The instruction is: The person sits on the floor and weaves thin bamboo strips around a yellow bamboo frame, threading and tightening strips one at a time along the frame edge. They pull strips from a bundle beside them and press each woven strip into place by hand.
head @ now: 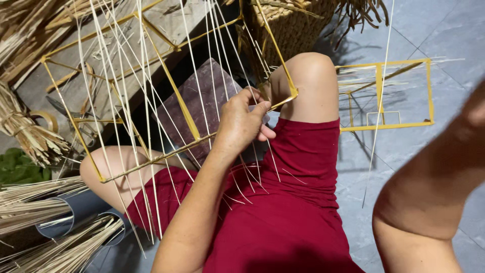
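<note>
The left hand (243, 126) is closed in a narrow grip on the lower bar of a yellow box-shaped wire frame (174, 88) strung with pale, thin reed strands (146, 116). Thumb and forefinger pinch toward the frame's corner near the knee, and the other fingers curl under the bar, touching several strands. The frame rests across the person's lap in red shorts (298, 202), propped on both bare knees. Its long axis runs from about 8 o'clock at the left knee up to 2 o'clock at the right knee, and the body of the frame rises away toward 11 o'clock. The strands run mostly from 12 to 6 o'clock, crossing the bars, and their loose ends hang over the shorts.

The right hand (475, 108) is blurred at the 3 o'clock edge, with the forearm raised; a single long pale strand (381, 86) stands nearly upright just left of it (whether the fingers pinch it, I cannot tell).

A second, smaller yellow wire frame (386, 93) lies flat on the grey tiled floor (429, 30) at 2 o'clock. Bundles of dried straw-coloured reeds (45, 212) lie at 8 o'clock, and a woven basket (298, 25) stands at 12 o'clock.
</note>
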Motion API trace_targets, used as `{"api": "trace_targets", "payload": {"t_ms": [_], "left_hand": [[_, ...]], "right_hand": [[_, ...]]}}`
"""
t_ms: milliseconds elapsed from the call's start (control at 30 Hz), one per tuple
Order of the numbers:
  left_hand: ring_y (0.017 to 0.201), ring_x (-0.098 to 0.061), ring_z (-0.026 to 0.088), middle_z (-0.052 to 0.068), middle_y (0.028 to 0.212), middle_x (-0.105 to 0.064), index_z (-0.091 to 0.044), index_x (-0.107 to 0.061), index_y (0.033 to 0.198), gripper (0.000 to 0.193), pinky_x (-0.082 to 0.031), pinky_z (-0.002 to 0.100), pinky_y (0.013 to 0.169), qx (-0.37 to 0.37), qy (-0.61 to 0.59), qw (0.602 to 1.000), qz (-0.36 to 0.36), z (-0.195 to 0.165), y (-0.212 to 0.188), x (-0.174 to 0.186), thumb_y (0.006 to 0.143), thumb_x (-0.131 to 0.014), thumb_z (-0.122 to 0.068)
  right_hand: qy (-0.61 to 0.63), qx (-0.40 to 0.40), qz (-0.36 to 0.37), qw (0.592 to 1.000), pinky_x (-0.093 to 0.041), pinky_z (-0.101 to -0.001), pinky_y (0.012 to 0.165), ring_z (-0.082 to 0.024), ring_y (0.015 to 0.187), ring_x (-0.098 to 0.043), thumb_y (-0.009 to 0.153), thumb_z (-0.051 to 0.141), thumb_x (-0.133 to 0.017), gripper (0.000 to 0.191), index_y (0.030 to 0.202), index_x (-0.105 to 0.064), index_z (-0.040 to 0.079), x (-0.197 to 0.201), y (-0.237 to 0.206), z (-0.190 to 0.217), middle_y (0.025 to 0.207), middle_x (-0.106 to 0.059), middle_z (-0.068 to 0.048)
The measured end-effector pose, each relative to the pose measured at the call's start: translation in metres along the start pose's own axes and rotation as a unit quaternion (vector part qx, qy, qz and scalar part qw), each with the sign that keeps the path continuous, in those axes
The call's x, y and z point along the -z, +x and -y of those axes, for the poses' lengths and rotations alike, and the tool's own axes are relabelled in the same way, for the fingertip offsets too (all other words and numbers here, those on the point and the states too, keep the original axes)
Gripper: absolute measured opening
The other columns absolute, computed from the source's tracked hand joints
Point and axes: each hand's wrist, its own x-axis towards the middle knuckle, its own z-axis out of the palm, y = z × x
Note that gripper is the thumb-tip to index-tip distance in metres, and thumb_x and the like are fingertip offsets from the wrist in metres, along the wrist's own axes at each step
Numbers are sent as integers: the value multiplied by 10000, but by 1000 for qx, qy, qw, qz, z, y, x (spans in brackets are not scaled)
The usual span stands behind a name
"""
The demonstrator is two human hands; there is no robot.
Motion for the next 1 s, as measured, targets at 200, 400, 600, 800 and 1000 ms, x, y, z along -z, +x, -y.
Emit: {"api": "trace_targets", "payload": {"t_ms": [200,400,600,800,1000], "left_hand": [[537,-766,206,137,746,-731,28,-631,1090,196,-585,281,416,-6,-9,1000,5,4,4,4,962,-617,-120],[516,-747,218,194,763,-722,62,-576,1106,211,-531,289,374,-5,-30,999,12,11,7,5,966,-643,-81],[482,-714,190,126,824,-738,-7,-574,1118,175,-516,261,338,-26,-97,995,21,16,9,3,946,-600,-29],[492,-725,189,126,859,-746,8,-556,1053,102,-513,259,340,-31,-96,995,22,19,9,4,962,-591,-22],[464,-716,203,150,814,-747,15,-509,1007,124,-496,275,313,-25,-99,995,19,24,11,3,949,-610,-28]], "right_hand": [[32,20,44,998,-551,-258,653,-116,710,-665,1143,60,-654,106,1077,-697,-11,-94,30,-52,887,-689,-64],[-21,-150,172,974,-535,-230,603,-89,687,-680,1105,68,-670,101,1103,-734,-10,-148,26,-90,867,-719,-39],[-148,-258,220,929,-527,-208,519,-40,597,-653,1009,145,-708,117,1014,-758,39,-166,6,-91,750,-714,-24],[-225,-187,242,925,-551,-202,565,-35,641,-697,981,155,-720,118,1018,-775,57,-161,-10,-81,759,-744,-18],[-215,-210,177,937,-502,-239,567,-65,643,-650,1061,146,-671,177,991,-753,6,-117,-56,-64,742,-700,-22]]}}
